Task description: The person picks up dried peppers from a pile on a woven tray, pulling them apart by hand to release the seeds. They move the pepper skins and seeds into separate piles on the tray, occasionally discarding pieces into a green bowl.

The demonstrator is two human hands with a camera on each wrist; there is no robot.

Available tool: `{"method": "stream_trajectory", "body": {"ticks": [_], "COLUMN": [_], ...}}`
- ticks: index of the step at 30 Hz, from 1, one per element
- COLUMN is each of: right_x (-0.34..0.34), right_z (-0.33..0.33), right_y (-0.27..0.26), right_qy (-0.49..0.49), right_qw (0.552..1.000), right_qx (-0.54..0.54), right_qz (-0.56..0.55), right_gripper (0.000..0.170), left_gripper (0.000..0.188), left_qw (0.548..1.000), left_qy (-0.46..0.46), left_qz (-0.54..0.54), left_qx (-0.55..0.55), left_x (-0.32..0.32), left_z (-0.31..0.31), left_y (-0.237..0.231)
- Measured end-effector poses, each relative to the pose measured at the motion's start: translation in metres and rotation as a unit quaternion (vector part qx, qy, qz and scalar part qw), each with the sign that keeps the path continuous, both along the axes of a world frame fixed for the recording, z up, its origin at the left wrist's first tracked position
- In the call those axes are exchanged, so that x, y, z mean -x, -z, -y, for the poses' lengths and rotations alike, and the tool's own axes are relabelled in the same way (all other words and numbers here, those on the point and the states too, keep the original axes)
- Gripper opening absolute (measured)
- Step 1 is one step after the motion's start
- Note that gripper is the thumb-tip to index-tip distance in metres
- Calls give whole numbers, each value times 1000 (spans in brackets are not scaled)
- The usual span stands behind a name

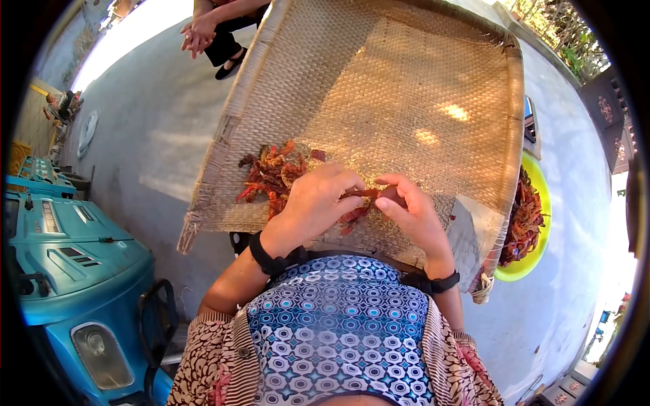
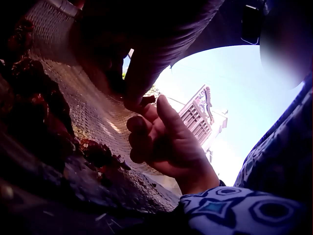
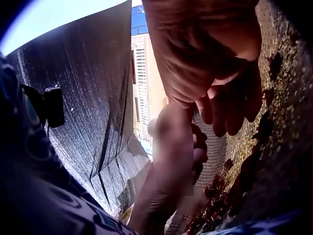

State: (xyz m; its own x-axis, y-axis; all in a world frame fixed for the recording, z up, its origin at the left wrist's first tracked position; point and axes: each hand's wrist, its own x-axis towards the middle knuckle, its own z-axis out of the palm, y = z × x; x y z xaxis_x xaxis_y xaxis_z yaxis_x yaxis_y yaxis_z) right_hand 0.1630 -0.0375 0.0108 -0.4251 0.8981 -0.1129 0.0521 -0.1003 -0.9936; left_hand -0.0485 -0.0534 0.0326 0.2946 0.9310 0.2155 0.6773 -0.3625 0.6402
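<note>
Above a woven mat, both hands meet at a dried red chili pepper [image 1: 369,193]. My left hand [image 1: 315,199] pinches one end between thumb and fingers. On the other end, my right hand [image 1: 416,213] holds it with thumb and curled forefinger. A small red piece of the pepper [image 2: 147,100] shows between the fingertips in the left wrist view. Just left of my left hand lies a pile of dried red chilies [image 1: 271,172]. Pale yellow seeds [image 1: 406,166] are scattered over the mat around the hands, and a few red pieces [image 3: 215,196] lie beneath them.
The large woven mat [image 1: 379,88] has a raised, bound rim. A lime-green basin [image 1: 535,254] of dried chilies stands at its right. A turquoise vehicle [image 1: 81,271] is close on the left. Beyond the mat's far left corner, another person's hands [image 1: 198,35] are clasped.
</note>
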Motion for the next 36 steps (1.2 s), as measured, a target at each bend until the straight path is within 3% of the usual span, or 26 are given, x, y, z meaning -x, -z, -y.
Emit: {"method": "stream_trajectory", "body": {"ticks": [5,8,11,13,16,20,24,26,29,31,33,36], "right_x": [4,0,-5,-12,-33,-92,-151,-150,-116,-70,-41,-4], "right_z": [-3,-1,0,-3,-9,-16,-19,-17,-13,-1,1,3], "right_y": [8,12,15,16,11,16,14,7,12,-1,1,16], "right_qy": [0,40,41,43,165,373,393,409,358,223,24,-8], "right_qw": [999,998,998,998,985,908,820,803,907,974,998,1000], "right_qx": [34,42,40,35,28,41,-7,14,12,28,36,28], "right_qz": [-20,-27,-15,3,-42,-189,-416,-433,-220,-16,33,-11], "right_gripper": [16,16,16,17,19,25,32,34,32,29,24,21], "left_gripper": [16,19,23,24,24,24,22,20,18,18,18,19], "left_qw": [1000,990,980,989,987,982,982,985,992,995,996,995], "left_qy": [9,4,54,37,43,59,54,42,32,29,33,40], "left_qz": [9,28,87,41,-61,-127,-111,-85,-41,-33,-27,-13], "left_qx": [26,139,170,137,140,127,143,141,114,89,79,88], "left_x": [3,5,5,5,9,9,7,7,5,2,1,0], "left_z": [3,1,-2,1,6,9,8,7,5,4,3,3], "left_y": [1,5,14,11,12,15,17,19,14,12,9,6]}}
